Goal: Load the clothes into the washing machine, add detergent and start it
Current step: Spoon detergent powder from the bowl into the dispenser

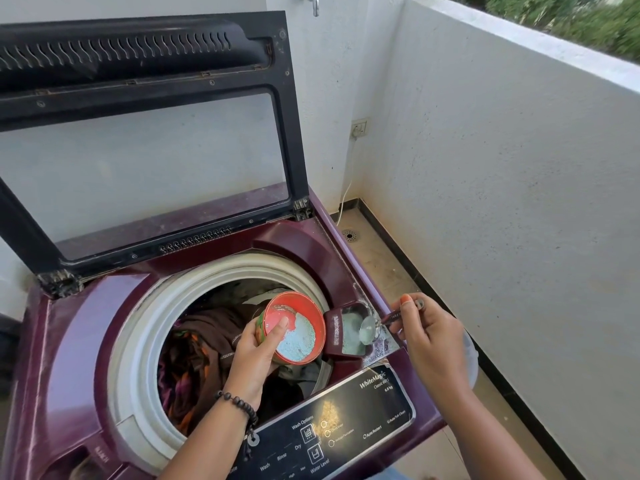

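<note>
Head view, the only one. Clothes are already down in the drum, a dark brown and orange heap below the white tub ring, so loading looks done; I judge I'm in the detergent step. My left hand grips the red tub of powder, fingers curled round its side and thumb hooked over the rim into the cup, holding it tilted toward me over the drum mouth, just beside the detergent drawer. Blue-white powder fills the lower half of the tub. My right hand pinches the handle of a metal spoon, thumb on top, the other fingers folded under it; the bowl of the spoon is down inside the open drawer, and I cannot tell whether it is touching the powder lying there. Some powder already sits in the drawer and grains are scattered on the maroon deck beside it. Next move, as I read it: tip the spoon clean, decide whether another scoop is needed, then push the drawer in, drop the raised lid and go to the control panel at the front edge. Calls for a steady wrist, since the drawer mouth is narrow and spill goes on the deck. Machine not started yet, by the look of it.
</note>
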A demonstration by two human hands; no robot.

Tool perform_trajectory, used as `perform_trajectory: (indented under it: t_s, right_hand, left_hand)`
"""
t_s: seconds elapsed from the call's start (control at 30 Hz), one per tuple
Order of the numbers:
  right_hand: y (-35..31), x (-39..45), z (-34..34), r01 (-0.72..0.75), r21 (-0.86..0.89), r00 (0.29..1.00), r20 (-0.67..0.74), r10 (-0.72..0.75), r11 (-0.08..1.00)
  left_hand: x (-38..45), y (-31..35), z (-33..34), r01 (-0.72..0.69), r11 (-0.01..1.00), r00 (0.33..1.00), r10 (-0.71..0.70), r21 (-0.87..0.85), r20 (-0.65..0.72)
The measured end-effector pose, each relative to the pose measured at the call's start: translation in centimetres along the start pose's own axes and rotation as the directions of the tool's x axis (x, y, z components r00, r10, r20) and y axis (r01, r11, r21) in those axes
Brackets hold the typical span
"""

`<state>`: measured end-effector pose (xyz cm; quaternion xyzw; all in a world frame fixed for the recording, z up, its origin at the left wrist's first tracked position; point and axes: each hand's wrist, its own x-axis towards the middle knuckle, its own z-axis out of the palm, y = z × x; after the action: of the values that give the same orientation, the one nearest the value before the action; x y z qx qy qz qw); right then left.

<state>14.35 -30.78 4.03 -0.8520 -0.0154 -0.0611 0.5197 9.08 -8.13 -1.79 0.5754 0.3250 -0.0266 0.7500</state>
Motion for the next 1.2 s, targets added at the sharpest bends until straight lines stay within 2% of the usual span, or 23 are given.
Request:
perform_trajectory:
  t_s: [1.2]
  right_hand:
    - [0.10, -0.15, 0.13, 0.018, -0.033, 1.000, -0.020, -0.019, 0.999]
  left_hand:
    - [0.26, -0.29, -0.04, -0.012, 1.000, 1.000, 0.012, -0.011, -0.007]
